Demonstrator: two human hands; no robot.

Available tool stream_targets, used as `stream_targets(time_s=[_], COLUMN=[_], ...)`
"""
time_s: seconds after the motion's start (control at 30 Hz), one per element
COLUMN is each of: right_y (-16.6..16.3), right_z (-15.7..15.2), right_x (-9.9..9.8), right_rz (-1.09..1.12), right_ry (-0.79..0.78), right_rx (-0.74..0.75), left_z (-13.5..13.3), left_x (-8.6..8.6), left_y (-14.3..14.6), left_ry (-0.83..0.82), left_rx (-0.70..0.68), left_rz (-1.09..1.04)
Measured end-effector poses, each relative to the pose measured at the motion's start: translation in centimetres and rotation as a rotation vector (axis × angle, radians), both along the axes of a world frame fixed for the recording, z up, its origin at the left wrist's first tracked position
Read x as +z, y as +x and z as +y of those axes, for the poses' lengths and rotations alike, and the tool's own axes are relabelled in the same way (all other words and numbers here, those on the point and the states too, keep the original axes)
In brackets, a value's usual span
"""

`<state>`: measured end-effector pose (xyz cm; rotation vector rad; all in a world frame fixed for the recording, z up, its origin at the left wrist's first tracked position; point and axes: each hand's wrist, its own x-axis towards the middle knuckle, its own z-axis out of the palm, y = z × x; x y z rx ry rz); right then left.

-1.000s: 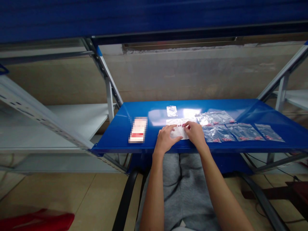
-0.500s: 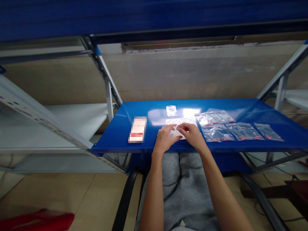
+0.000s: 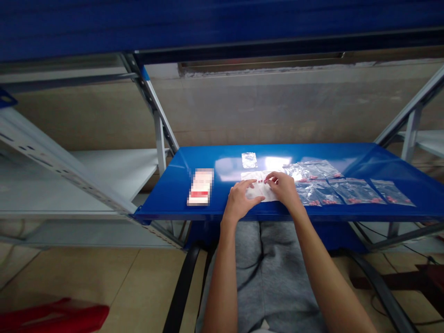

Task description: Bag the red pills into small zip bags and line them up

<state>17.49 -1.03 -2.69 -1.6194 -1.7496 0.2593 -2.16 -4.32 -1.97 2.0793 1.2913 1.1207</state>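
Note:
A white cloth or paper sheet lies on the blue table in front of me. On it, between my hands, sits a short row of small red bead-like pieces. My left hand rests at the sheet's left side, fingers curved and thumb apart, holding nothing. At the right end of the row, my right hand pinches a small red piece between thumb and forefinger. Part of the sheet is hidden under both hands. Behind it lies a small clear plastic bag.
Several clear zip bags holding small red pieces lie to the right. A blurred-out card or phone-like rectangle is at left on the blue table. Metal uprights flank the table, and a blue shelf hangs overhead.
My right hand has shifted slightly right, away from my left. The row of red pieces between them now shows clearly. The whole view has moved a little.

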Motion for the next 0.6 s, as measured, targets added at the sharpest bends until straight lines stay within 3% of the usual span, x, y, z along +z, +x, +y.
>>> stream_targets(time_s=[0.37, 0.6], right_y=[-0.9, -1.0], right_z=[0.1, -0.7], right_x=[-0.1, 0.4], right_rz=[-0.127, 0.015], right_ry=[-0.1, -0.05], right_rx=[-0.047, -0.013], left_z=[0.1, 0.0], left_x=[-0.2, -0.1], left_y=[0.0, -0.1], left_ry=[0.008, 0.006], left_rx=[0.001, -0.001], left_rz=[-0.012, -0.012])
